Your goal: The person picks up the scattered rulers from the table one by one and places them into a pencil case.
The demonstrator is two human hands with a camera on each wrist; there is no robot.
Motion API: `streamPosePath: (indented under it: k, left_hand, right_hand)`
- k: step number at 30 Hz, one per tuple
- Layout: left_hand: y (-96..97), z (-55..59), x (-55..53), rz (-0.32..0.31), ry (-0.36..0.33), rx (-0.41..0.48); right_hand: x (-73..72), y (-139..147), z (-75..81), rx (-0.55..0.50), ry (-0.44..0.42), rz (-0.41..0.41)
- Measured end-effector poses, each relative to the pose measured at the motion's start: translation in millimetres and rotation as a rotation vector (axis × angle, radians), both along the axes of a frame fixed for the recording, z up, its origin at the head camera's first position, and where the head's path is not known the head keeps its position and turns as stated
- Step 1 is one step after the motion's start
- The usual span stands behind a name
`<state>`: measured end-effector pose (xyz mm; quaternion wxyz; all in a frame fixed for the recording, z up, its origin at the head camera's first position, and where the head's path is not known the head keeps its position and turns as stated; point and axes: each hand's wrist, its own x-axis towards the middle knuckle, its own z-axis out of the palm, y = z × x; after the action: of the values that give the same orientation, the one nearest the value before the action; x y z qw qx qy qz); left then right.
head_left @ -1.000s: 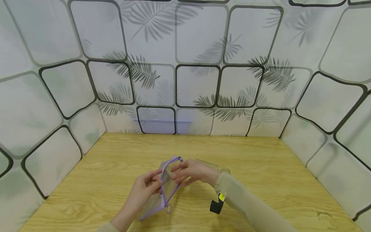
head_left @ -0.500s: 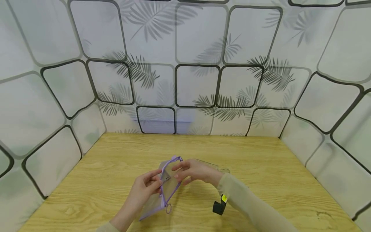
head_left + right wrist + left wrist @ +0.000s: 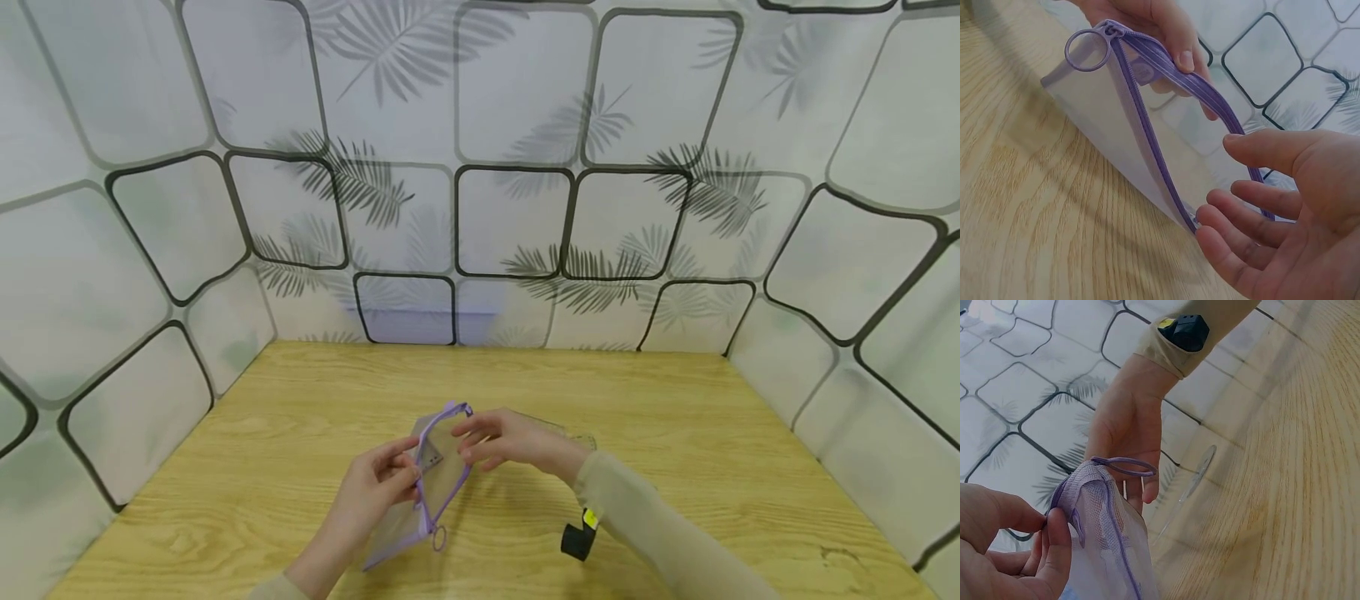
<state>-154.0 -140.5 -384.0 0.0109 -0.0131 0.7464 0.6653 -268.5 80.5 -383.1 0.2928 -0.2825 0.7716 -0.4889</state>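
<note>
A see-through zip pouch (image 3: 396, 527) with purple trim stands tilted on the table, its zip undone and its mouth spread toward the right. My left hand (image 3: 363, 490) pinches the near rim between thumb and fingers. At the mouth is my right hand (image 3: 513, 440), its fingers loosely bent and holding nothing; in the right wrist view its fingertips (image 3: 1210, 240) lie close by the purple zip edge (image 3: 1163, 169). A ring-shaped zip pull (image 3: 1088, 50) hangs from the zip's end. Inside the pouch shows a greyish piece with small dark marks (image 3: 431, 457), partly hidden.
Behind my right hand lies a clear, flat thing with marked edges (image 3: 583, 442), mostly hidden; its kind cannot be told. A black wrist camera (image 3: 577, 540) hangs under my right sleeve. Patterned curtains (image 3: 510, 221) enclose the wooden table (image 3: 300, 417) at the back and sides.
My right hand has drawn slightly to the right, back from inside the pouch's mouth. My left hand keeps its pinch on the rim, and the pouch has hardly moved.
</note>
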Motion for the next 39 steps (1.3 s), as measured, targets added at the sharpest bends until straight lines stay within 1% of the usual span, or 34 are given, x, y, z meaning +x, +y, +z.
streamPosePath:
  k: [8,11,16,22,27,33,36,39]
  left_hand:
    - [-1.6,-0.9,0.7,0.012,-0.004,0.003]
    - [-3.0,-1.4,0.7,-0.004,0.003,0.006]
    - [-3.6,-1.9,0.3,-0.030,0.007,0.014]
    - [-2.6,-2.1,-0.2,-0.018,0.001,0.010]
    - [-2.1,-2.7,-0.7,-0.007,0.001,0.007]
    - [-2.3,-2.4,-0.1,-0.021,-0.001,0.004]
    - [-2.6,-2.4,0.3,-0.027,0.001,0.006]
    - [-2.6,-2.9,0.2,-0.020,0.000,0.006]
  right_hand:
    - [-1.7,8.1,-5.2,-0.024,0.032,-0.016]
    - [-2.9,13.5,-7.3,-0.028,0.069,-0.020]
    - [-4.0,22.5,-10.1,-0.037,0.158,-0.025]
    - [-5.6,33.6,-10.1,-0.034,0.243,-0.062]
    - [-9.8,43.5,-10.9,-0.036,0.305,-0.079]
    - [-16.0,55.3,-14.2,-0.002,0.377,-0.127]
    - [-18.3,60.3,-15.8,0.008,0.404,-0.141]
    - [-20.6,64.9,-18.5,0.015,0.429,-0.145]
